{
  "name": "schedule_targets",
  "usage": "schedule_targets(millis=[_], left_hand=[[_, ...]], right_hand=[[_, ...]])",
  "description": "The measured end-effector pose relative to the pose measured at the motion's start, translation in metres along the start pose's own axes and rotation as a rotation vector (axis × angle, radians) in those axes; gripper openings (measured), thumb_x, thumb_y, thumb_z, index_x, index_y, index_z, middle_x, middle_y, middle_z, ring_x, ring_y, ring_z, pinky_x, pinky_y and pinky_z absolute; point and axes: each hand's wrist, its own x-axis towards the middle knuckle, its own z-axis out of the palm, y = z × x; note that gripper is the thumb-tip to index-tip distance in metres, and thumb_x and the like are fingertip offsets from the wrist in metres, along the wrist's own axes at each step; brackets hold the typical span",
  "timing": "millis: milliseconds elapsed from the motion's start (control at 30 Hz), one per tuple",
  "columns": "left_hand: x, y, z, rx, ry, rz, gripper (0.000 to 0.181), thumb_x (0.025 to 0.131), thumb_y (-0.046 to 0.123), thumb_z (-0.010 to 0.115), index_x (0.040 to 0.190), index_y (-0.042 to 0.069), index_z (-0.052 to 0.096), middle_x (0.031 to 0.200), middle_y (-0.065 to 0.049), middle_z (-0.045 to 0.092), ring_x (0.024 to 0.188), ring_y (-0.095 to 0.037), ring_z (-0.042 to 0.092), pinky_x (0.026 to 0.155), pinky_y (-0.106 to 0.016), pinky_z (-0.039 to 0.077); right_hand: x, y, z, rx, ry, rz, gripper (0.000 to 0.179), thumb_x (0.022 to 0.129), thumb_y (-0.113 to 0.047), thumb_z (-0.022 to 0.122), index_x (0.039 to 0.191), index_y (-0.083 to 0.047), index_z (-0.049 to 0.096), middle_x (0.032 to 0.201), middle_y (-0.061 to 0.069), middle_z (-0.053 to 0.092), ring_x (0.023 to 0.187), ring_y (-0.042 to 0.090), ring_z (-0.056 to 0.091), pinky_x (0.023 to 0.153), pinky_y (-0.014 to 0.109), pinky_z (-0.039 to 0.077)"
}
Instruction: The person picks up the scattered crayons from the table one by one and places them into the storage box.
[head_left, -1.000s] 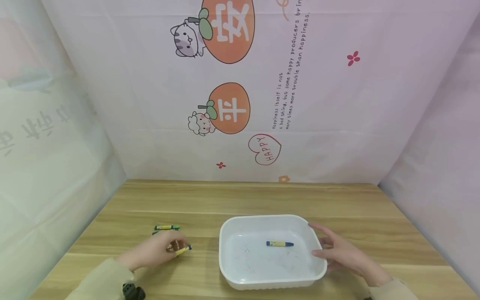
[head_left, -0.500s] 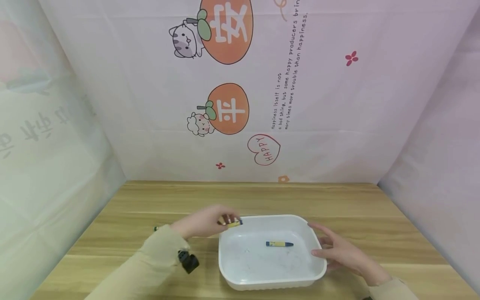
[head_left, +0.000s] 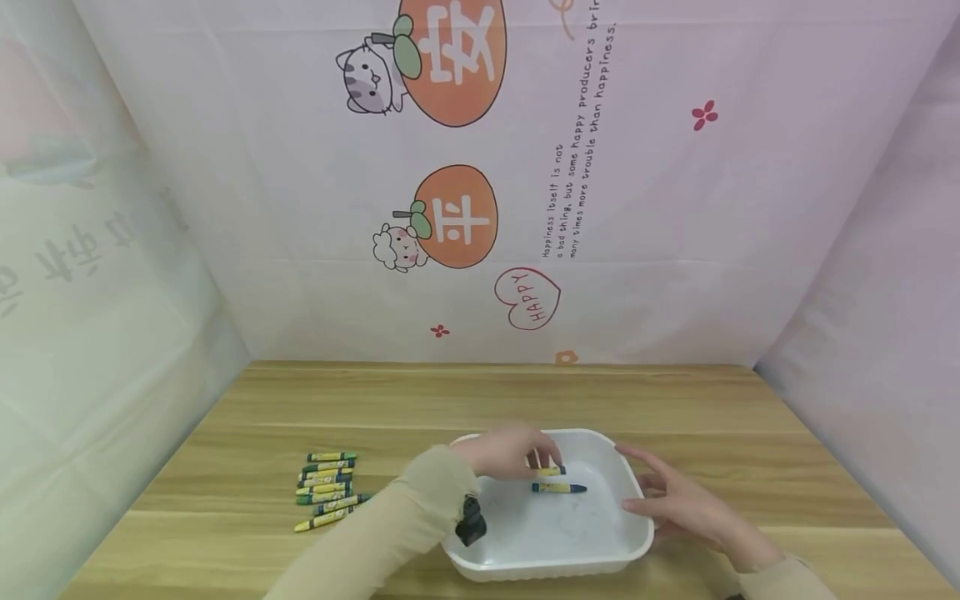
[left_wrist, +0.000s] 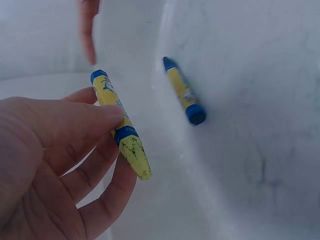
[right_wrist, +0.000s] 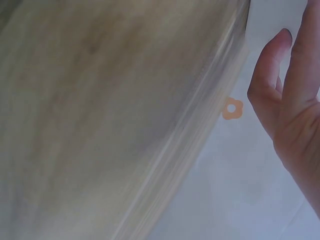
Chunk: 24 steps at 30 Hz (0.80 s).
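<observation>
Inside the white plastic tub [head_left: 540, 537], my left hand [head_left: 506, 452] pinches a yellow-green crayon [left_wrist: 134, 152] between thumb and fingers. This crayon wears a yellow wrapper with blue bands, and its pale tip has dark smudges. Close by, a dark blue crayon [head_left: 558, 488] lies on the tub's floor, apart from the held one in the left wrist view. My right hand [head_left: 686, 504] grips the tub's right side, thumb over the rim and other fingers along the outside wall. In the right wrist view that hand shows only in part, and its hold is out of sight.
Several crayons [head_left: 326, 490] lie in a loose column on the wooden table [head_left: 420, 400], left of the tub. My left forearm crosses the tub's left rim. A printed cloth [head_left: 637, 308] hangs behind the table, with pale cloth on both sides.
My left hand has carried the crayon rightward from beside the column of crayons, over the tub's left rim and into the tub. My right hand and the tub have stayed put.
</observation>
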Motion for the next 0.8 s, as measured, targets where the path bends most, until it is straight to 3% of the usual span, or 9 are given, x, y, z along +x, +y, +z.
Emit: schedule_targets(millis=[233,400,533,800], left_hand=[[0.023,0.005,0.019,-0.032,-0.075,-0.003,0.030,0.083,0.001,0.064,0.108,0.017,0.066,0.092,0.005,0.064,0.079,-0.003,0.056,0.066,-0.012,0.046],[0.033,0.005,0.029,0.045,-0.079,0.045,0.032,0.079,-0.001,0.065,0.106,0.016,0.067,0.088,0.004,0.067,0.077,-0.002,0.058,0.067,-0.010,0.044],[0.034,0.009,0.031,0.073,-0.077,0.040,0.033,0.076,-0.001,0.068,0.105,0.016,0.068,0.087,0.004,0.067,0.076,-0.002,0.056,0.067,-0.010,0.044],[0.029,0.016,0.026,0.027,-0.077,-0.027,0.032,0.079,0.000,0.069,0.107,0.015,0.067,0.090,0.002,0.067,0.079,-0.004,0.058,0.068,-0.012,0.046]], right_hand=[[0.000,0.002,0.000,0.019,-0.012,-0.006,0.083,0.088,-0.013,0.061,0.147,-0.009,0.001,0.128,0.046,0.027,0.093,0.027,0.062,0.071,0.051,0.055],[0.000,0.002,-0.001,0.021,-0.014,-0.012,0.083,0.089,-0.013,0.060,0.147,-0.008,0.001,0.127,0.045,0.028,0.093,0.027,0.062,0.071,0.051,0.055],[-0.001,0.001,0.000,0.013,-0.007,-0.010,0.082,0.088,-0.013,0.061,0.146,-0.008,0.003,0.127,0.045,0.028,0.093,0.026,0.062,0.071,0.050,0.055],[-0.001,-0.001,0.001,0.007,-0.003,0.000,0.084,0.088,-0.014,0.062,0.147,-0.008,0.003,0.127,0.045,0.027,0.094,0.027,0.062,0.072,0.050,0.055]])
